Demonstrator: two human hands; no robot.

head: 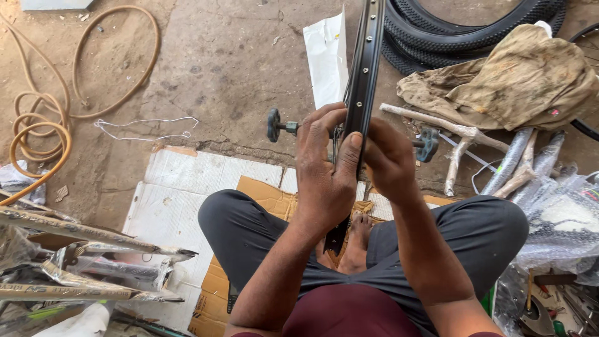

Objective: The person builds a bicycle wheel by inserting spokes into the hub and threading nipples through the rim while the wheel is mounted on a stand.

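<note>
Both hands grip an upright bicycle wheel rim

Head view: left hand and right hand have fingers closed around the black rim, held edge-on above the crossed legs over cardboard, likely steadying it; axle juts sideways.

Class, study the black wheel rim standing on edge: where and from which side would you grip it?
Probably the black wheel rim at mid-height, one hand per side: it stands on edge and is narrow, with an axle sticking out sideways, so palms close across its thin width.
</note>
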